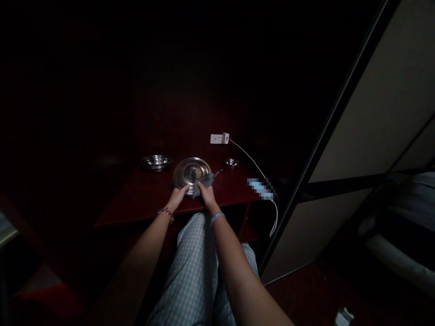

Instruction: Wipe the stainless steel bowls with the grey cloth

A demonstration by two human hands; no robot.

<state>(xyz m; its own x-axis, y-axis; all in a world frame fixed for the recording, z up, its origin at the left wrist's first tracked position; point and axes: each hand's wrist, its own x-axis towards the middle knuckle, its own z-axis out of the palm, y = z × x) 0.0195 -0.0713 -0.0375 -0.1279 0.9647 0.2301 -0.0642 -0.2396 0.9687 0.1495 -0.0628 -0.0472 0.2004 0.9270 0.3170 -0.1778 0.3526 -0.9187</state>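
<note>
A round, shiny metal plate (183,171) is held tilted up at the front of the dark red desk (129,199). My left hand (178,196) grips its lower left rim, thumb on the inner face. In my right hand (207,194) is a grey cloth (208,180), pressed against the plate's lower right side with the thumb on top. Fingers behind the plate are hidden. Stacked metal bowls (157,162) stand on the desk to the left of the plate. A small metal bowl (231,163) sits to its right.
A white charger (225,138) is in the wall socket (215,139), its cable (249,157) running to a blurred-out blue device (260,188) at the desk's right edge. A tall pale panel (356,122) stands on the right. My legs (195,267) are under the desk edge.
</note>
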